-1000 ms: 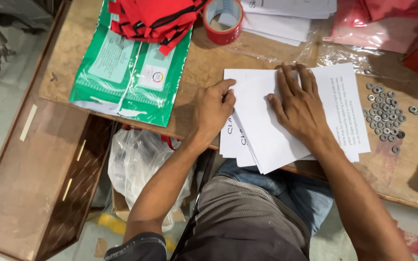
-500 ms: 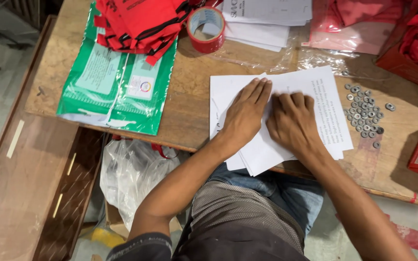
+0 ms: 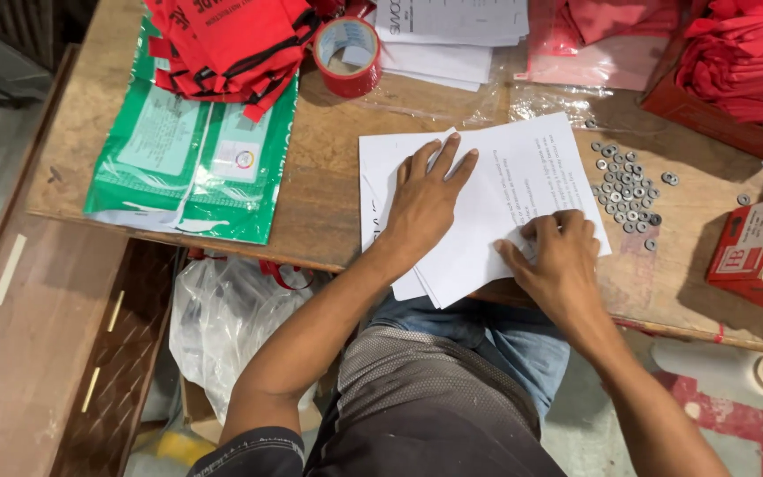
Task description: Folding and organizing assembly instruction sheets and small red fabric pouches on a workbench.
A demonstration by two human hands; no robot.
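Left hand (image 3: pixel 426 199) lies flat, fingers spread, on white paper sheets (image 3: pixel 496 199); right hand (image 3: pixel 558 256) curls on their near edge, metal washers (image 3: pixel 626 194) just beyond it on the wooden table (image 3: pixel 328 168).

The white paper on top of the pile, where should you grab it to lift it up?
Probably at the near right corner, coming from the table's front edge. The top sheet lies flat on the table, but that end juts past the edge, so fingers can slip under it. The right hand already pinches there, while the left hand presses the stack flat.
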